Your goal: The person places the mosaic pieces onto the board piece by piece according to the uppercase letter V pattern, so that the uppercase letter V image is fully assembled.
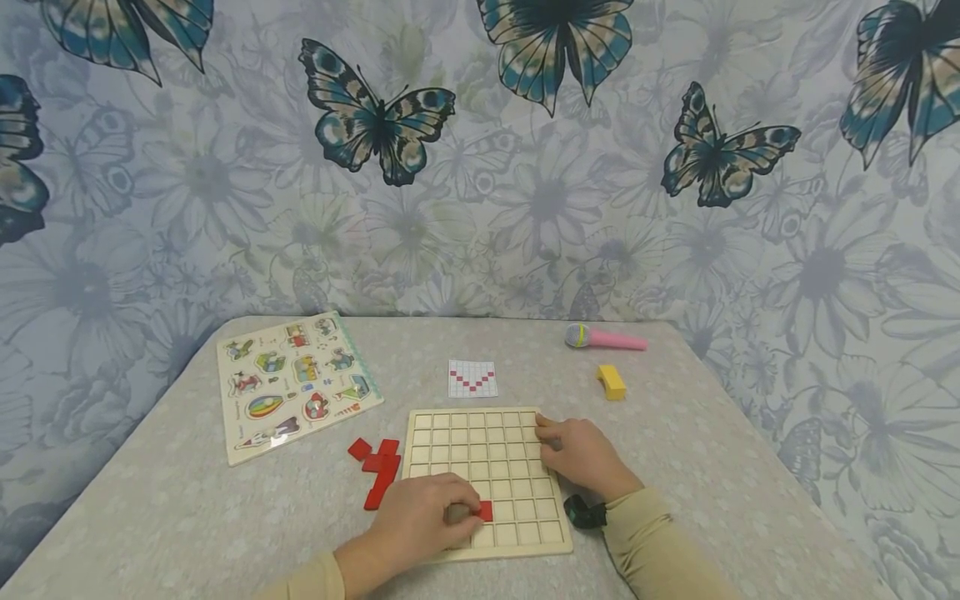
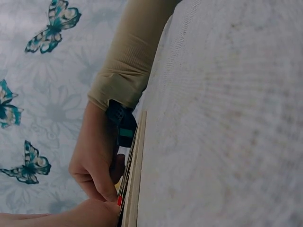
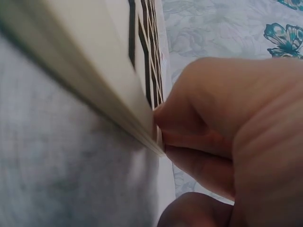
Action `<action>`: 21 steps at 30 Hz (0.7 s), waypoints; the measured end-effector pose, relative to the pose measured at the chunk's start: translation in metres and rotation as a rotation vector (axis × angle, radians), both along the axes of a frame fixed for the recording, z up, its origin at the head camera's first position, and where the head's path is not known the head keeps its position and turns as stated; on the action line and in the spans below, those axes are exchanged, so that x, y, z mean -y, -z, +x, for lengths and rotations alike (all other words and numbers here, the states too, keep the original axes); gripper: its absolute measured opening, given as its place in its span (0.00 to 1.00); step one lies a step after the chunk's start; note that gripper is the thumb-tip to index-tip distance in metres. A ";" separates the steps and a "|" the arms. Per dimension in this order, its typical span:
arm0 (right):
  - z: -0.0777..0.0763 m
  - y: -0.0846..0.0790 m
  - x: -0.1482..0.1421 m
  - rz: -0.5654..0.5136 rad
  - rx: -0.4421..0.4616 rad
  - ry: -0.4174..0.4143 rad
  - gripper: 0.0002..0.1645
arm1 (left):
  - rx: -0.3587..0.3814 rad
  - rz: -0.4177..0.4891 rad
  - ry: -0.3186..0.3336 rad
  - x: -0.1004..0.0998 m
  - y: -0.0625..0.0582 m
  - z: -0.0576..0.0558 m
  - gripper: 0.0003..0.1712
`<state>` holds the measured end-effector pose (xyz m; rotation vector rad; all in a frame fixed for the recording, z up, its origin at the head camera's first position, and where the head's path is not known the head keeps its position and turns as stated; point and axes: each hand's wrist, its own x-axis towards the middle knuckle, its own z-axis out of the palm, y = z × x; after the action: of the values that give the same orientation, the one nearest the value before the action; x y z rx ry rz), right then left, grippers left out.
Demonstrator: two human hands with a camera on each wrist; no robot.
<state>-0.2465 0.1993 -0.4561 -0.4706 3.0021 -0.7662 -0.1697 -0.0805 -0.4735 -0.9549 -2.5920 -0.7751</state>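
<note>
Tablecloth (image 1: 720, 467) spreads past board (image 1: 522, 487); right hand (image 1: 585, 454) holds edge (image 1: 556, 492).

Free passage between puzzle board (image 1: 266, 340) and pattern card (image 1: 472, 379), red tiles (image 1: 382, 463) an obstacle beside grid board (image 1: 517, 469).

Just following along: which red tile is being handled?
The red tile over the wooden grid board, pinched by the left hand; the other visible red tiles lie beside the board.

A wall (image 1: 525, 275) printed with pale grey-lilac flowers (image 1: 540, 200) rises behind the table (image 1: 187, 517) and shows on both sides of it; teal and black butterflies (image 1: 382, 125) spread above the table. The table's top is pale beige with light blotches. Soft light falls on it.
</note>
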 end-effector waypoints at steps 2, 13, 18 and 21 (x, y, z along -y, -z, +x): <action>0.000 0.001 0.000 0.012 -0.011 0.002 0.24 | 0.004 0.001 -0.004 0.000 0.000 0.000 0.05; 0.001 0.002 -0.004 -0.036 0.014 0.009 0.22 | 0.186 0.088 -0.023 0.009 -0.001 -0.004 0.14; 0.002 0.003 -0.006 -0.070 0.019 0.002 0.21 | 0.179 0.134 -0.206 0.028 -0.013 -0.016 0.09; 0.002 0.004 -0.006 -0.083 0.022 0.000 0.21 | 0.209 0.143 -0.351 0.049 -0.022 -0.029 0.08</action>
<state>-0.2447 0.2058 -0.4597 -0.4618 2.9593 -0.8931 -0.1982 -0.1294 -0.4513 -0.3782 -2.7241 -0.9861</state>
